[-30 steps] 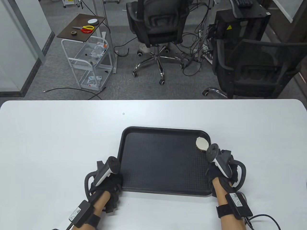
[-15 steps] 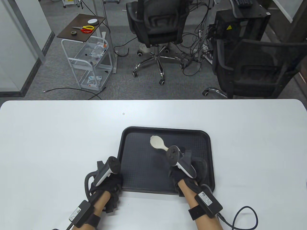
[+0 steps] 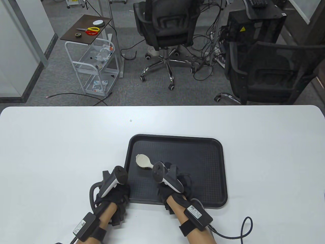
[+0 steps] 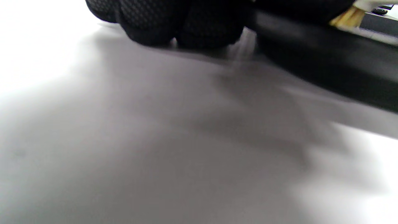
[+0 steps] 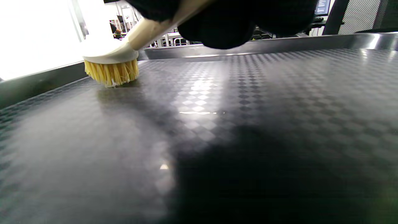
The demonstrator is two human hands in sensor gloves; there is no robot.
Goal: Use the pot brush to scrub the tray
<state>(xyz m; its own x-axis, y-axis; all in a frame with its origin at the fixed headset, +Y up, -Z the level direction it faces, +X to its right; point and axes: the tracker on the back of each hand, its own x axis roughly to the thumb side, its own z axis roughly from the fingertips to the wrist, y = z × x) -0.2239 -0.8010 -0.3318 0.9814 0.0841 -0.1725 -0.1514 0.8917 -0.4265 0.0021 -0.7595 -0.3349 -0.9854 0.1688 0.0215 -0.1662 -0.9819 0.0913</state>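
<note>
White counter point(image 3: 63, 142) carries the black tray point(image 3: 203, 175). Right hand point(image 3: 170, 183) fingers point(image 5: 224, 28) grip the pot brush point(image 3: 144, 162), bristles on the tray's left floor. Left hand point(image 3: 111, 188) fingers point(image 4: 174, 21), curled together, rest at the tray's near-left edge.

Office; swivel chairs point(image 3: 165, 28); cables point(image 3: 210, 33)

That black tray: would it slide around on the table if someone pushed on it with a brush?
Probably, if left free. The tray looks thin, wide and likely light, lying flat on a smooth white table. The left hand rests at its near-left corner, seemingly to steady it. Low and flat, it is unlikely to tip under the pot brush.
</note>
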